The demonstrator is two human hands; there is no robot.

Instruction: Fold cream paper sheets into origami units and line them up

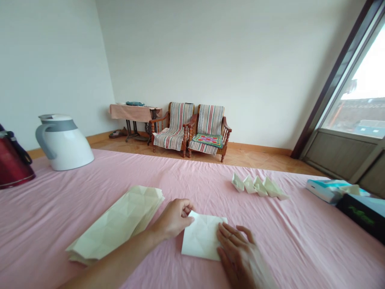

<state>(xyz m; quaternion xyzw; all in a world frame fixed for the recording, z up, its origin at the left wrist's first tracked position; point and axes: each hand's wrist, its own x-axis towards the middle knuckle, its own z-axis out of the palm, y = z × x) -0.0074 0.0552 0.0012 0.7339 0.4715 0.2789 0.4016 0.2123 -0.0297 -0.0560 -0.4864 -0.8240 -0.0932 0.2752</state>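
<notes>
A creased, pale square of folded paper point(202, 237) lies flat on the pink tablecloth point(198, 176) in front of me. My left hand point(177, 216) pinches its upper left corner between thumb and curled fingers. Across its right edge rests my right hand point(236, 249), fingers stretched out and pressing the sheet down. To the left, partly under my left forearm, is a stack of creased paper sheets point(120, 220). Several folded paper boats point(258, 185) stand in a row beyond my right hand.
At the far left stand a white and grey jug point(70, 140) and a red kettle point(13, 160). A blue and white tissue box point(326, 190) and a black box point(361, 214) lie at the right edge. Two wooden chairs point(179, 122) stand against the wall behind the table.
</notes>
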